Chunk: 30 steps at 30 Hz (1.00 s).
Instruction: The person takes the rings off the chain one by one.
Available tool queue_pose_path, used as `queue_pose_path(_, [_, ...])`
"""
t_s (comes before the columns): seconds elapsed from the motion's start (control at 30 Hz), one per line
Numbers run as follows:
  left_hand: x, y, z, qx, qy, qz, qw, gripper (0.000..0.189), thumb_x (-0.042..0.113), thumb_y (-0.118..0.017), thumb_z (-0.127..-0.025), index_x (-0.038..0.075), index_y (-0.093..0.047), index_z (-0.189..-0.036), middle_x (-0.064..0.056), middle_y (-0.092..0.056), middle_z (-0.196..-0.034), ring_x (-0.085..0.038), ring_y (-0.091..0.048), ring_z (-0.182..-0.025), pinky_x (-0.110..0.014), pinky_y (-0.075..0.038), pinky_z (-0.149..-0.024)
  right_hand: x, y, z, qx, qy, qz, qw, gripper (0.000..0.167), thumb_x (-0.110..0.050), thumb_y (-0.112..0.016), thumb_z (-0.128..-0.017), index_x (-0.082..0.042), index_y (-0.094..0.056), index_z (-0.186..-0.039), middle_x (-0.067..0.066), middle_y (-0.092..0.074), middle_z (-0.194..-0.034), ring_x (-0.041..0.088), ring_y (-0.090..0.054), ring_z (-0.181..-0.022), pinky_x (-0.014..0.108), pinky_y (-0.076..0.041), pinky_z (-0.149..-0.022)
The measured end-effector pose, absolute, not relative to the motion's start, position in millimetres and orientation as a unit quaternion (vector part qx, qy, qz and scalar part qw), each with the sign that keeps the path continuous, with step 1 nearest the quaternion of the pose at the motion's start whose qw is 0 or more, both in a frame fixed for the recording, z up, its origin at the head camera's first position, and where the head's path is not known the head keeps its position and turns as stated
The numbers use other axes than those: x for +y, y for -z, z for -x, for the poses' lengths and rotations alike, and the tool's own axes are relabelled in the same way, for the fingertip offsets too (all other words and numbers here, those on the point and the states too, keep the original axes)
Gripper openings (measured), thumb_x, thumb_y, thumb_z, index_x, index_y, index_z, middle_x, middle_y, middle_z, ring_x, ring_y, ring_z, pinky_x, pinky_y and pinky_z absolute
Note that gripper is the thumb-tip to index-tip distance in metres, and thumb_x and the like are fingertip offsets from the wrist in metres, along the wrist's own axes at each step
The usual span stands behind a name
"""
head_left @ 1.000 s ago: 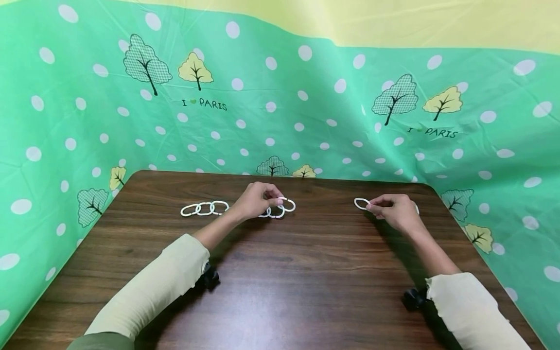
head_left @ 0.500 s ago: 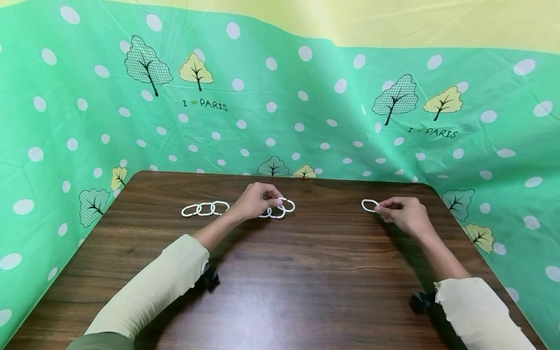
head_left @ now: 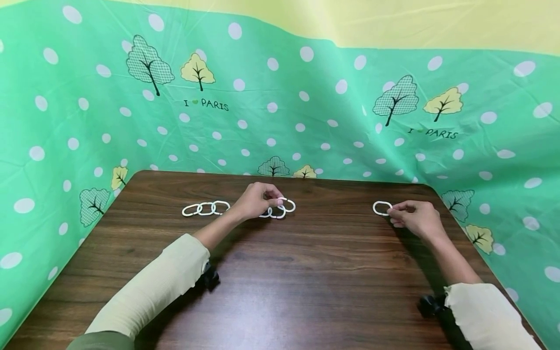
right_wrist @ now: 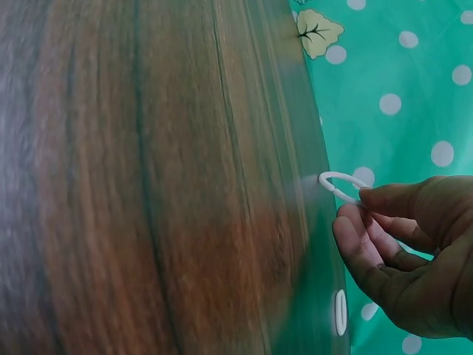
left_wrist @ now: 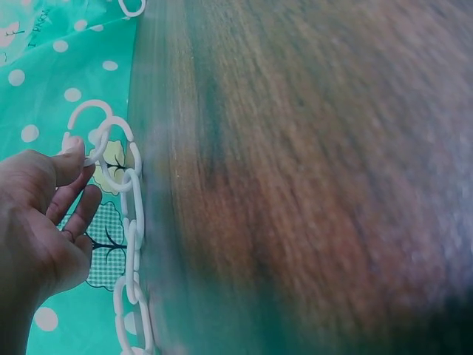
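A chain of several white plastic links [head_left: 213, 209] lies along the far part of the table, its middle hidden behind my left hand [head_left: 258, 200]. Thumb and fingers of that hand pinch the link at the chain's right end [left_wrist: 90, 103], which has a gap in its loop. The chain [left_wrist: 130, 255] trails down past the fingers in the left wrist view. Farther right, my right hand [head_left: 417, 217] pinches a single white link [head_left: 382, 202] by its right end, held apart from the chain. A small gap shows in this link [right_wrist: 344, 175] in the right wrist view.
Another loose white link [right_wrist: 341, 312] lies near the table edge, below my right hand in the right wrist view. The dark wooden table [head_left: 306, 272] is bordered by a green dotted cloth [head_left: 280, 87] behind it and at both sides.
My right hand has moved to the right and slightly nearer, carrying its link away from the chain. My left hand has kept its hold on the end link and stayed in place.
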<state>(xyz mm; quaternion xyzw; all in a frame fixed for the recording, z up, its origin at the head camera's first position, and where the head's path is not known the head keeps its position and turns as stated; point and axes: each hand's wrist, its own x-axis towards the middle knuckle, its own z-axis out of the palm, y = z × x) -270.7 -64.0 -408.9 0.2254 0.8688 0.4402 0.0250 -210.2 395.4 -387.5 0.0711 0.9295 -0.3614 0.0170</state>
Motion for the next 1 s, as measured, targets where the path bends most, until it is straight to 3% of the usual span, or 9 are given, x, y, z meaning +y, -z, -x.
queue_pose_path(0.33, [-65, 409, 271, 0.868, -0.441, -0.226, 0.026, 0.01, 0.015, -0.083, -0.104, 0.007, -0.085, -0.108, -0.006, -0.083, -0.099, -0.016, -0.072, -0.093, -0.031, -0.057, -0.088, 410, 394, 208, 0.916, 0.39, -0.098, 0.002, 0.04, -0.02, -0.069, -0.113, 0.012, -0.069, -0.137, 0.007, -0.085, -0.097, 0.003, -0.08, -0.076, 0.027, -0.067, -0.071])
queue_pose_path(0.67, [-66, 409, 270, 0.869, -0.441, -0.224, 0.025, 0.009, 0.015, -0.082, -0.104, 0.007, -0.085, -0.108, -0.006, -0.083, -0.099, -0.016, -0.072, -0.093, -0.03, -0.057, -0.088, 421, 395, 205, 0.892, 0.438, -0.109, 0.02, 0.044, -0.016, -0.063, -0.115, 0.019, -0.06, -0.141, -0.002, -0.082, -0.087, 0.004, -0.08, -0.075, 0.027, -0.068, -0.074])
queue_pose_path(1.0, [-68, 406, 269, 0.87, -0.44, -0.219, 0.03, 0.009, 0.014, -0.083, -0.103, 0.007, -0.085, -0.109, -0.006, -0.082, -0.099, -0.016, -0.071, -0.092, -0.029, -0.056, -0.086, 431, 396, 202, 0.883, 0.451, -0.123, 0.025, 0.045, -0.012, -0.058, -0.116, 0.022, -0.054, -0.145, -0.002, -0.077, -0.092, 0.001, -0.078, -0.076, 0.027, -0.068, -0.076])
